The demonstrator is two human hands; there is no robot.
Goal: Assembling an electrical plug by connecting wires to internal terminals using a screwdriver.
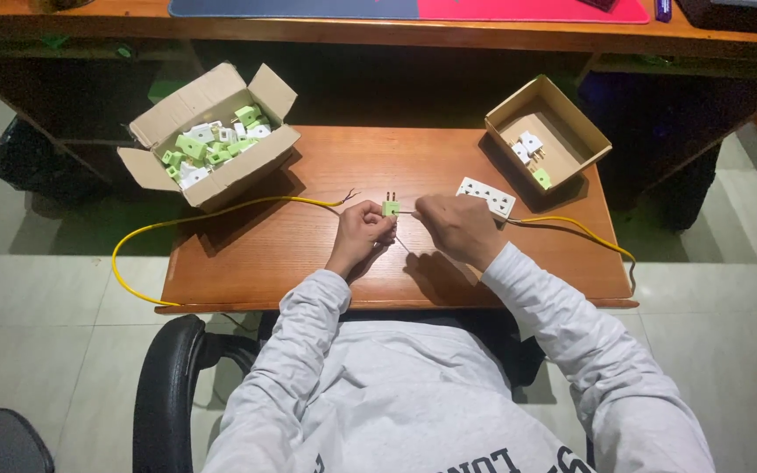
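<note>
My left hand pinches a small green plug with two metal pins pointing away from me, over the middle of the small wooden table. My right hand is closed just right of the plug and holds a thin tool or wire end against its side; what it is cannot be made out. A yellow wire with bare strands at its end lies left of my left hand. A white socket strip lies just beyond my right hand.
An open carton of green and white plugs stands at the table's far left corner. A smaller open box with a few plugs stands far right. Another yellow wire runs off the right edge. A larger desk stands behind; a black chair holds me.
</note>
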